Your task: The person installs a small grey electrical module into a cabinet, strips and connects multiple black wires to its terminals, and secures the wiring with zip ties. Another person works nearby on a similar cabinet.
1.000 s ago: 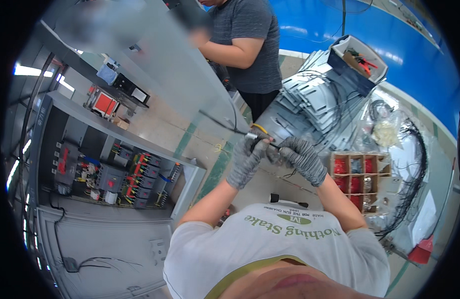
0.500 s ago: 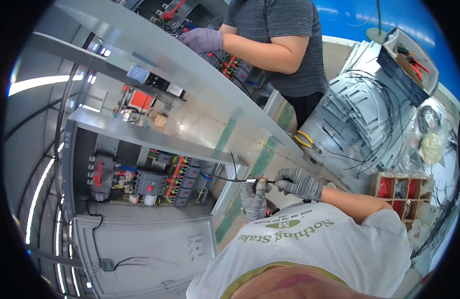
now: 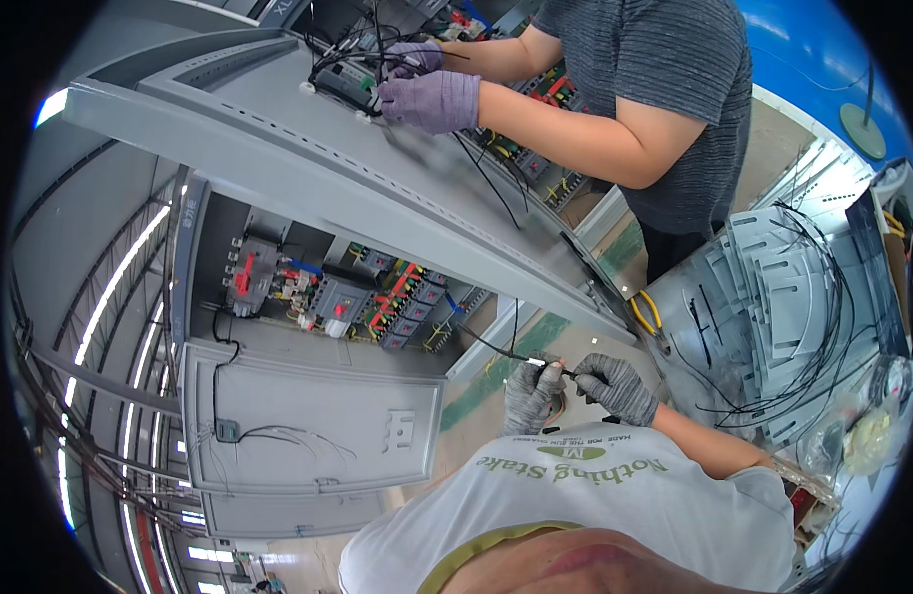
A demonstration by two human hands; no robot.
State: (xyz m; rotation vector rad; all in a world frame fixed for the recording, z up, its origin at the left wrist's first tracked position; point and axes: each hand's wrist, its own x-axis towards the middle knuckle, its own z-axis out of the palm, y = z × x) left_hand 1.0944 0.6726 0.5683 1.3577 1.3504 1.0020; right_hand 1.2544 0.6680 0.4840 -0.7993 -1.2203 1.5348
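Observation:
A thin black cable [image 3: 491, 346] with a short white sleeve [image 3: 536, 362] stretches between my hands in front of my shirt. My left hand [image 3: 531, 398], in a grey knit glove, pinches it beside the sleeve. Close by on the right, my right hand [image 3: 623, 390], gloved alike, has its fingers closed round a dark piece in line with the cable. I cannot make out whether that piece is the cable's end or a small tool. Toward the upper left, the cable runs toward an open electrical cabinet [image 3: 191, 257] with rows of breakers [image 3: 402, 312].
Across a grey metal frame [image 3: 367, 188], a co-worker's purple-gloved hand [image 3: 432, 102] handles bundled black wires [image 3: 377, 54]. Yellow-handled pliers [image 3: 646, 313] lie beside stacked grey metal plates [image 3: 773, 282] at right. A cabinet door [image 3: 308, 406] stands open at lower left.
My view has shifted, so the cabinets and table appear displaced. Both hands keep hold of the cable. The co-worker's two gloved hands now show at the wires.

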